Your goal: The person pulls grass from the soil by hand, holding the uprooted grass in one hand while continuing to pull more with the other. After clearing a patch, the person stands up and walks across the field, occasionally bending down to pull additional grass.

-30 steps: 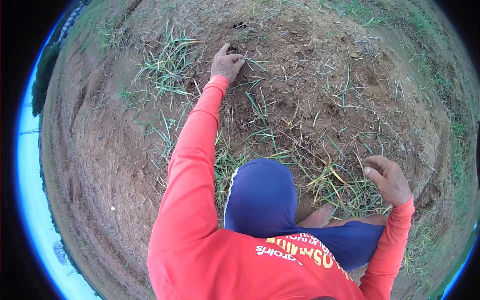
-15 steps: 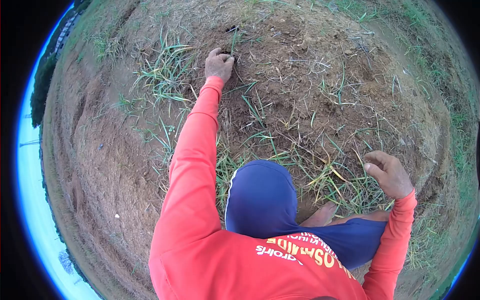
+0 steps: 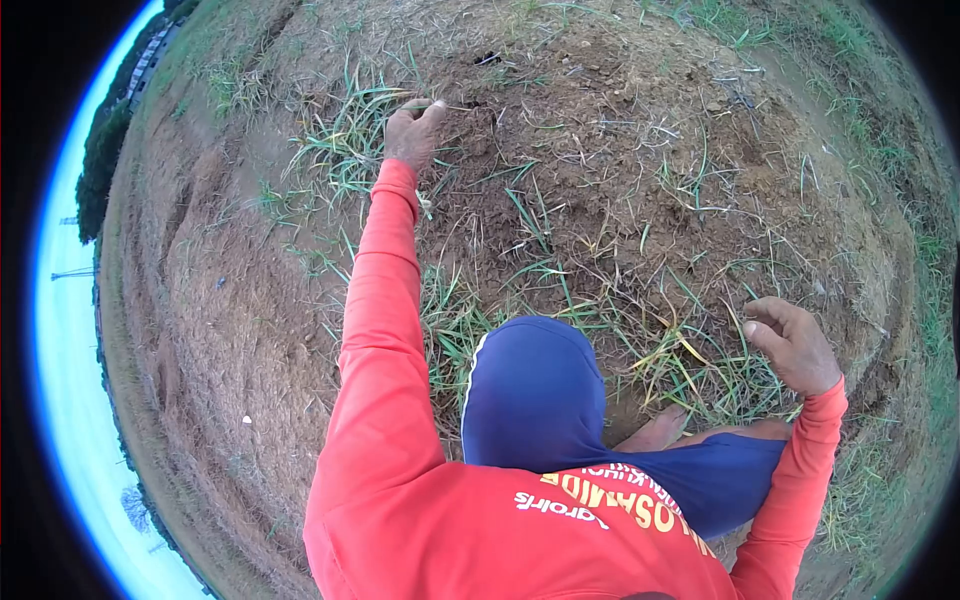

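My left hand (image 3: 414, 132) is stretched far forward over the soil, beside a leafy tuft of grass (image 3: 345, 130). Its fingers are curled in with the thumb close to them; whatever lies between the tips is too small to make out. Dark loosened soil (image 3: 480, 130) lies just right of that hand. Over on the right, my right hand (image 3: 795, 345) hovers above the ground with loosely bent fingers. A small gap shows between its thumb and forefinger, and I see nothing held there. Near it lies a patch of green and yellowing grass (image 3: 690, 365).
My knee (image 3: 535, 395) in blue cloth and a bare foot (image 3: 655, 428) are close in front of me. A small dark hole (image 3: 488, 58) shows in the soil ahead. Dry stalks (image 3: 640, 130) litter the ground, and greener grass (image 3: 860, 100) grows at the right.
My left hand has moved left and slightly back, away from the upright grass blade, toward the tuft. My right hand has shifted slightly right. The whole view has turned a little.
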`<state>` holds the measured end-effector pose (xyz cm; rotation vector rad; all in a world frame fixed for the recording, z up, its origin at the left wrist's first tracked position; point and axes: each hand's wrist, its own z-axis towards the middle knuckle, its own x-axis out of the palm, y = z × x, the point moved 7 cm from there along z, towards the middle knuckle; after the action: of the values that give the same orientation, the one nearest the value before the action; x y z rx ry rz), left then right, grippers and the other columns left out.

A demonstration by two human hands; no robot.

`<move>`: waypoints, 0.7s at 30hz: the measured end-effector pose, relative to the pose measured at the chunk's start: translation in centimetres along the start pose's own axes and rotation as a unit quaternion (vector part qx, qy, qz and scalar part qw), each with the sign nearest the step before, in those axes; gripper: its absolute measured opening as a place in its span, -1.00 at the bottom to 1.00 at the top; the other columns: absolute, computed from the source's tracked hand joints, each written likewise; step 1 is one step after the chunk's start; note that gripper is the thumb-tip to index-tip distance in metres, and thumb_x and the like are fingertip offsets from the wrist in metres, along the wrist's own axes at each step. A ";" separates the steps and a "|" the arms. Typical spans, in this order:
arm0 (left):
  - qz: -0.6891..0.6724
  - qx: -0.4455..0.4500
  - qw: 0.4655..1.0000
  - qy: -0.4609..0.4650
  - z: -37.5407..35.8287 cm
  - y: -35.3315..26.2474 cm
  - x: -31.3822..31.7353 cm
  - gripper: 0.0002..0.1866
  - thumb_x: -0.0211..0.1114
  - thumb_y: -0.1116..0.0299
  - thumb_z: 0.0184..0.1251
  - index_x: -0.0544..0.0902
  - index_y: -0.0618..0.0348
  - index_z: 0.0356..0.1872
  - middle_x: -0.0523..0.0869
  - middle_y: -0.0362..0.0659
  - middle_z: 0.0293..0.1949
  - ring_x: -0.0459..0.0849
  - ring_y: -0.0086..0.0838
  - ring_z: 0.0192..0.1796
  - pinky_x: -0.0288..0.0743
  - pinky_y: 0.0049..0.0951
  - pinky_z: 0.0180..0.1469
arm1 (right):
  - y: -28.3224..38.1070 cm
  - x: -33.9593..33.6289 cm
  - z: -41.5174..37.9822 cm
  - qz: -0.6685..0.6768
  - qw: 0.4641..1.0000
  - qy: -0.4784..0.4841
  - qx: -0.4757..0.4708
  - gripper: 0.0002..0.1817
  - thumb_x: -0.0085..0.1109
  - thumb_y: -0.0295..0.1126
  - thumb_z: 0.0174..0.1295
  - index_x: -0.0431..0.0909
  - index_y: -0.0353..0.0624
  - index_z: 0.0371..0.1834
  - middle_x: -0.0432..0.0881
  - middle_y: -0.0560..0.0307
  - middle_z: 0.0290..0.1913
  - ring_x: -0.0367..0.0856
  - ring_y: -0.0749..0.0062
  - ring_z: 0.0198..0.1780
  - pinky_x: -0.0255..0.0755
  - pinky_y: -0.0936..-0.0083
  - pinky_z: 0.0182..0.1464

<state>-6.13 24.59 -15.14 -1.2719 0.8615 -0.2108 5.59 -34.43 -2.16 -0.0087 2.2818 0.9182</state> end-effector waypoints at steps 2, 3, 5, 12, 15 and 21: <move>-0.158 -0.069 0.985 0.028 -1.3 0.6 0.3 -0.72 0.32 0.30 0.37 0.58 0.29 -0.05 0.81 -0.06 -0.20 0.78 -0.45 -0.23 0.59 -0.50 -0.31 | 0.7 0.1 0.3 -0.006 1.000 0.005 -0.008 -0.58 0.24 -0.24 0.34 0.62 -0.37 0.10 0.76 -0.13 -0.14 0.73 0.27 -0.13 0.56 0.36 -0.03; -0.130 -0.103 0.986 0.028 -1.5 2.0 -0.2 -0.75 0.28 0.33 0.38 0.56 0.27 -0.05 0.81 -0.05 -0.22 0.78 -0.45 -0.23 0.59 -0.51 -0.34 | 1.0 0.2 0.4 -0.010 1.000 0.007 -0.013 -0.58 0.24 -0.24 0.35 0.62 -0.37 0.10 0.76 -0.13 -0.14 0.73 0.26 -0.13 0.56 0.36 -0.03; -0.131 -0.161 0.978 0.004 -1.0 5.9 -0.4 -0.78 0.17 0.36 0.40 0.62 0.24 -0.05 0.81 -0.01 -0.23 0.78 -0.39 -0.21 0.62 -0.42 -0.26 | 1.1 0.3 0.8 -0.004 0.999 0.005 -0.033 -0.58 0.24 -0.24 0.34 0.62 -0.37 0.10 0.76 -0.12 -0.14 0.73 0.27 -0.13 0.56 0.37 -0.03; 0.297 -0.028 0.954 0.030 1.6 9.6 3.6 -0.73 0.15 0.28 0.38 0.79 0.12 -0.14 0.82 -0.05 -0.20 0.77 -0.28 -0.09 0.61 -0.35 0.02 | 0.8 0.6 0.4 -0.013 1.000 -0.003 -0.024 -0.60 0.24 -0.26 0.34 0.63 -0.37 0.09 0.76 -0.10 -0.17 0.73 0.29 -0.14 0.55 0.39 -0.04; 0.010 -0.036 0.998 0.055 1.3 7.5 4.2 -0.69 0.06 0.40 0.37 0.80 0.10 -0.11 0.82 -0.18 -0.24 0.77 -0.44 -0.30 0.64 -0.40 -0.23 | 0.4 0.3 -0.1 0.002 1.000 -0.005 0.010 -0.60 0.24 -0.27 0.34 0.63 -0.37 0.08 0.76 -0.07 -0.19 0.72 0.32 -0.14 0.55 0.40 -0.04; 0.167 -0.052 0.985 -0.010 2.2 7.2 1.5 -0.70 0.31 0.22 0.32 0.78 0.16 -0.04 0.81 -0.10 -0.24 0.76 -0.40 -0.35 0.65 -0.37 -0.25 | 0.3 -0.2 -0.9 -0.004 1.000 -0.019 0.019 -0.62 0.24 -0.31 0.34 0.62 -0.37 0.10 0.76 -0.02 -0.16 0.71 0.39 -0.13 0.55 0.41 -0.03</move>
<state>-5.90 27.68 -22.14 -1.2033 1.0641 0.1146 5.19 -34.78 -1.36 0.0157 2.2616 0.8622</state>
